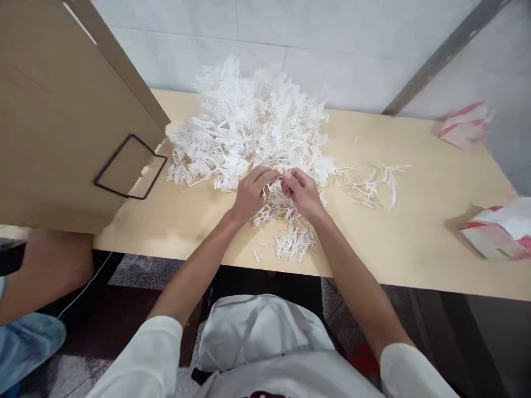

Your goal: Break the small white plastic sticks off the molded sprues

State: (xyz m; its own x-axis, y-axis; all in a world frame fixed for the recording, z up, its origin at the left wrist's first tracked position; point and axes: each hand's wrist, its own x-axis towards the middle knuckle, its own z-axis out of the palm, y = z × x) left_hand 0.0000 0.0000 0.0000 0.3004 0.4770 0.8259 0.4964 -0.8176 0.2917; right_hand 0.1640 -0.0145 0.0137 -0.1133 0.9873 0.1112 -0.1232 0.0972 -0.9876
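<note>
A big heap of white branched plastic pieces [249, 124] lies on the pale wooden table [415, 232], against the tiled wall. My left hand [250, 193] and my right hand [302, 193] meet at the heap's near edge, fingers pinched together on one white branched piece [279, 181] between them. Just under my hands, near the table's front edge, sits a small pile of short white bits [293, 242]. A few bare white stalks [373, 182] lie spread to the right of my right hand.
A brown cardboard panel with a black-outlined cut-out [62, 121] leans over the table's left end. Pink and white packets lie at the right edge [498, 232] and far right [464, 124]. Another person's arm [41, 276] shows at lower left.
</note>
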